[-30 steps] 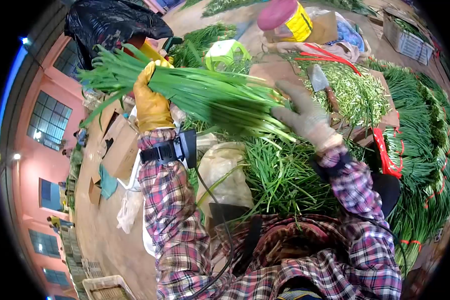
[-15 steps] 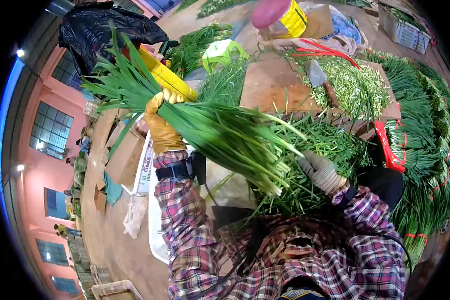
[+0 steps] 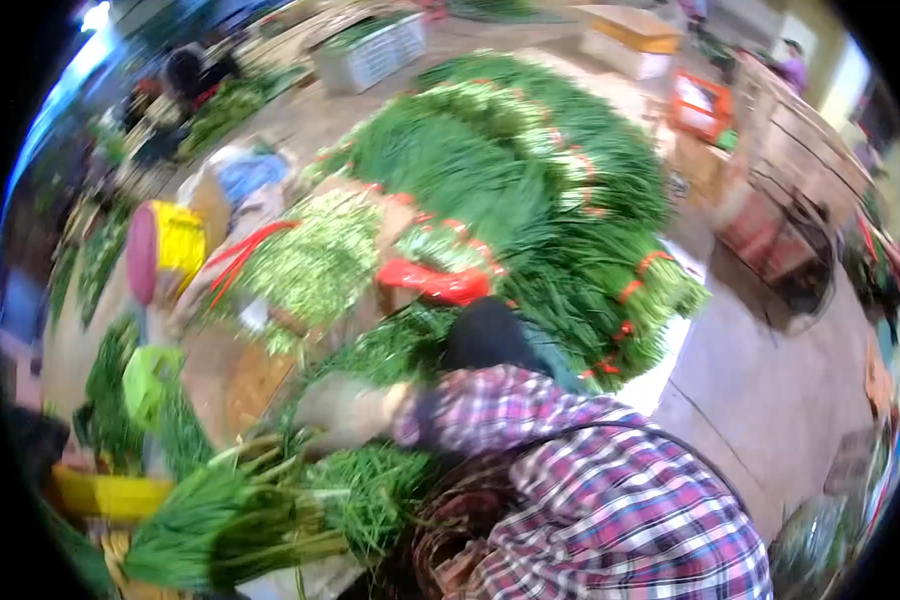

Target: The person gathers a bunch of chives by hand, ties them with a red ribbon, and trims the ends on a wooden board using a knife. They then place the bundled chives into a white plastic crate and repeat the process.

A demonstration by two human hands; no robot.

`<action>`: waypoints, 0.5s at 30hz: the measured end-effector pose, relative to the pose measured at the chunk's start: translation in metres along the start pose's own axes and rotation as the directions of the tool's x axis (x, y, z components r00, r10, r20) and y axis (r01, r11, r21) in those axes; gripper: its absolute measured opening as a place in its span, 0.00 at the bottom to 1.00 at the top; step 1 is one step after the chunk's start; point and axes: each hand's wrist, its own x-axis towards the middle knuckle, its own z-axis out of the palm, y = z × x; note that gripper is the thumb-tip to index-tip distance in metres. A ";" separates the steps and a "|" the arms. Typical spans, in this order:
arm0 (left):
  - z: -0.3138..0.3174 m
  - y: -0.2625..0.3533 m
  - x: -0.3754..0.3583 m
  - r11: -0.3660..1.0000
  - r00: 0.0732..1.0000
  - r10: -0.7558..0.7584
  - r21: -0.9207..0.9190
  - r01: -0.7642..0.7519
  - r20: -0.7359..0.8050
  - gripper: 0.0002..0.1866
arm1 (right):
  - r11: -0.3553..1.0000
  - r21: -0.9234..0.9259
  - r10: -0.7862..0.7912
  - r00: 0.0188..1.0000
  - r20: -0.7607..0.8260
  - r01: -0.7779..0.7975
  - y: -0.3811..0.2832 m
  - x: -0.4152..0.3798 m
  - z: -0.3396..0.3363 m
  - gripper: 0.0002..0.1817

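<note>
My left hand (image 3: 118, 560), in a yellow glove, shows only partly at the lower left edge. It is closed around a bunch of long flat-leaved greens (image 3: 190, 525), whose pale stem ends point up and right. My right hand (image 3: 342, 408), in a grey glove, is smeared by motion just above those stem ends, over loose green leaves (image 3: 375, 490). Whether its fingers grip anything is not visible. A wooden board (image 3: 255, 385) lies left of it, with a heap of pale cut stem pieces (image 3: 315, 245) beyond.
A large pile of green bundles (image 3: 490, 180) tied with red bands fills the middle. Red ties (image 3: 435, 282) lie before it. A light green stool (image 3: 153, 385) and a yellow-and-pink tub (image 3: 165, 250) stand left. A wooden cart (image 3: 785, 190) is at the right.
The view has swung to the right, so the bunch and my left hand now sit at the lower left. My right hand remains near the stem ends, now blurred.
</note>
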 end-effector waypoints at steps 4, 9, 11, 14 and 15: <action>0.069 -0.009 -0.020 0.992 0.998 0.019 0.120 -0.026 0.062 0.09 | 0.899 0.435 0.065 0.998 -0.024 -0.048 -0.018 -0.016 -0.006 0.36; 0.128 -0.020 -0.039 0.994 0.980 0.013 0.104 -0.034 0.197 0.10 | 0.717 0.696 0.325 0.901 -0.287 -0.037 -0.013 -0.046 0.019 0.42; 0.139 -0.022 -0.041 0.994 0.975 0.022 0.099 -0.045 0.221 0.11 | 0.689 0.725 0.379 0.844 -0.378 0.015 -0.004 -0.050 0.014 0.40; 0.153 -0.022 -0.042 0.991 0.969 0.029 0.121 -0.060 0.246 0.11 | 0.627 0.767 0.332 0.845 -0.419 0.134 -0.002 -0.058 0.005 0.35; 0.156 -0.023 -0.043 0.989 0.968 0.031 0.132 -0.065 0.247 0.12 | 0.674 0.709 0.280 0.817 -0.504 0.207 -0.006 -0.062 0.005 0.33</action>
